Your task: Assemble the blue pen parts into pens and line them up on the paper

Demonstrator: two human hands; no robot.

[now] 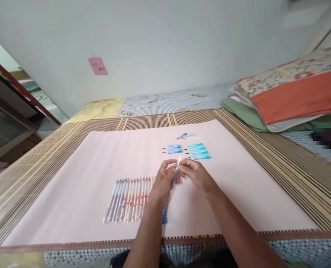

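Observation:
My left hand (164, 182) is closed around the pale blue-grey barrel of a pen (174, 181), held tilted over the pink sheet. My right hand (195, 173) pinches near its upper end, where a thin white stick-like part (179, 160) points up. Fingers partly hide where the two parts meet. Beyond the hands lie short blue pen-like pieces (174, 151) with dark tips and several turquoise ones (198, 152). To the left, several slim pens (126, 201) with grey and reddish patterns lie side by side. A blue piece (164, 216) shows partly beside my left forearm.
The pink sheet (78, 178) covers much of a striped woven mat (268, 160). At its far side are a loose blue part (181, 136) and a thin white stick (191, 138). Folded orange bedding (299, 96) is piled at the right. A pink note (97, 66) hangs on the wall.

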